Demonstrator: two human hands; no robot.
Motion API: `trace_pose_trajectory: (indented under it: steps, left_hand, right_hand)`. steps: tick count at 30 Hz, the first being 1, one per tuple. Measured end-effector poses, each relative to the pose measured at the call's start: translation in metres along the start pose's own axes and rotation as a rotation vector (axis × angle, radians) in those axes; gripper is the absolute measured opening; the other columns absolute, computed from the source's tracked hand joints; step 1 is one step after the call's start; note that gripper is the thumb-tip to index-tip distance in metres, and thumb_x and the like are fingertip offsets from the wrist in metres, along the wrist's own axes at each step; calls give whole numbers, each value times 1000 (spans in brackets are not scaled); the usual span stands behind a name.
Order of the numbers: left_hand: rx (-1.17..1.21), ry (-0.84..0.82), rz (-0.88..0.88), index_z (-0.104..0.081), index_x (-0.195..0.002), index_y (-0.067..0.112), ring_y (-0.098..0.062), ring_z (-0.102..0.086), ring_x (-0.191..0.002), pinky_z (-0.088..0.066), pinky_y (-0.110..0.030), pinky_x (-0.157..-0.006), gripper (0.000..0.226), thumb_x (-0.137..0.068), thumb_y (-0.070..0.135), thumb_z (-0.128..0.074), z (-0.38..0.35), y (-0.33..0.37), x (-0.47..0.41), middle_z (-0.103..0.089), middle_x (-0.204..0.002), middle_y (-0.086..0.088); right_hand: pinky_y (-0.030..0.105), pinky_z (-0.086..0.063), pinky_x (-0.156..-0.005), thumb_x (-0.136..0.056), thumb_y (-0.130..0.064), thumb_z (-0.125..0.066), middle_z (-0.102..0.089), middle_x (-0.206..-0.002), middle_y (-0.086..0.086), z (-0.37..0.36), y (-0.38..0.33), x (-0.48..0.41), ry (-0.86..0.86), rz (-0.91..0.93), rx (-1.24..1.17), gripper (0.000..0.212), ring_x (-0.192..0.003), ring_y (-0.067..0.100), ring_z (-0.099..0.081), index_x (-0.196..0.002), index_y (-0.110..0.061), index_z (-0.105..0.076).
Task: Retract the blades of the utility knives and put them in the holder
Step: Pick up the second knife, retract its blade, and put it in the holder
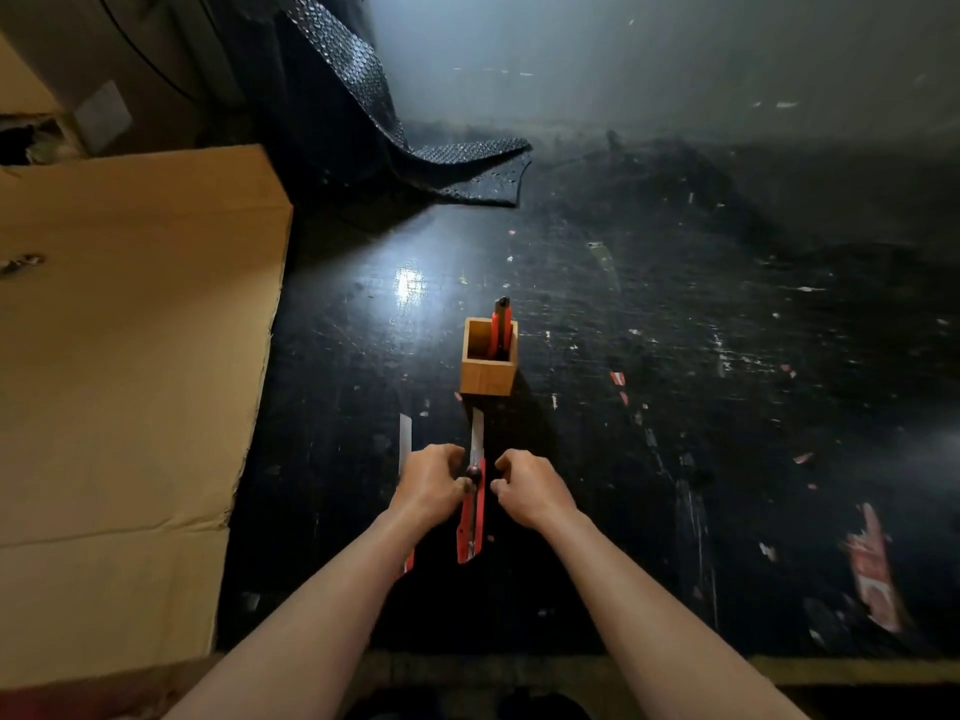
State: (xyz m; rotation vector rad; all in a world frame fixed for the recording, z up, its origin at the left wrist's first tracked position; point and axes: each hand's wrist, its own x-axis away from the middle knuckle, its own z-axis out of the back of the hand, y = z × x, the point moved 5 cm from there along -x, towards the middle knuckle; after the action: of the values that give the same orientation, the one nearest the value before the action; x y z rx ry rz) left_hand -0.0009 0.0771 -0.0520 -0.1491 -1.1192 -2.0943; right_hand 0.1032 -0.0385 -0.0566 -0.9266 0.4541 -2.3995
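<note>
Lower centre of the frame: left hand (431, 485), curled around the red utility knife (471, 517), fingers on its left edge, thumb close to the dark slider knob. Right hand (530, 488), just beside the same knife on its right side, fingers bent inward; contact with the handle not clear, so impossible to say whether gripping or only near. Knife lying almost vertical in the frame on the black table (675, 407), silver blade (477, 431) fully out and pointing up toward the holder.

Just above the blade tip, centre of the frame: small wooden holder (487, 379), square and open on top, standing upright on the table. Inside it, at the right back corner, one red knife already placed (501, 324), upright, black end sticking out above the rim.

Left of the left hand, partly hidden under the wrist and forearm: a third knife (404, 439), blade also out and visible above the hand, a small red piece of its handle visible below the forearm.

Left side of the frame: large flat cardboard sheet (130, 356). Upper centre: dark bubble wrap (395, 127), hanging down and lying on the table. Lower right: torn red label (872, 569) stuck on the scratched surface.
</note>
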Motion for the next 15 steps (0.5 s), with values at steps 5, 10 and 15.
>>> trace_pose_trajectory:
  steps: [5, 10, 15]
  left_hand:
    - [7, -28, 46, -77, -112, 17, -12, -74, -98, -60, -25, -83, 26, -89, 5, -71, -21, -15, 13, -79, -101, 1]
    - [218, -23, 121, -74, -121, 17, -10, -73, -98, -62, -24, -79, 34, -89, 2, -73, -30, -20, 24, -78, -111, 1]
    - [404, 20, 120, -73, -122, 18, -11, -75, -99, -64, -40, -86, 38, -90, -1, -71, -24, -18, 33, -78, -106, 5]
  right_hand:
    - [38, -60, -84, -94, -19, -65, -69, -113, 2, -28, 7, 16, -75, -4, -92, 32, -92, 14, -68, -126, -20, -66]
    - [37, -62, -80, -93, -19, -67, -70, -99, -2, -32, 11, 25, -84, -1, -237, 21, -86, 11, -71, -114, -21, -65]
    - [30, -63, -75, -94, -14, -67, -72, -96, -4, -22, 10, 37, -38, 19, -400, 24, -82, 8, -73, -116, -23, -60]
